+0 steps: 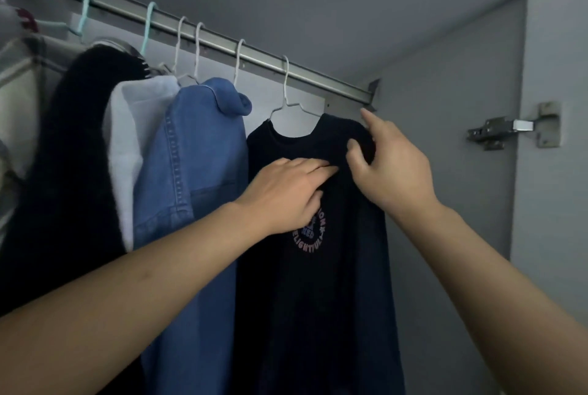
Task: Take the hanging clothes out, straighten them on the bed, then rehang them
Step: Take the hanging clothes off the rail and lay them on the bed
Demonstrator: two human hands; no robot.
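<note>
Grey wardrobe wall is filling the back and right side, w/ a metal door hinge sitting on the right panel. Metal rail is running diagonally from upper left down to a bracket at the right end. Clothes are hanging off it in a row: fuzzy black garment at left, white garment just beside it, then denim jacket, then black T-shirt at the far right, nearest the wall. T-shirt is hanging on a white wire hanger, hook over the rail; a round pink print is showing on its chest. Left hand is lying on the shirt's chest, fingers fairly straight and pressing flat vs. the fabric, partly covering the print. Right hand is pinching the shirt's shoulder fabric betw. thumb and curled fingers, index finger sticking up toward the rail bracket. Other hooks, teal and white, are hanging further left.
</note>
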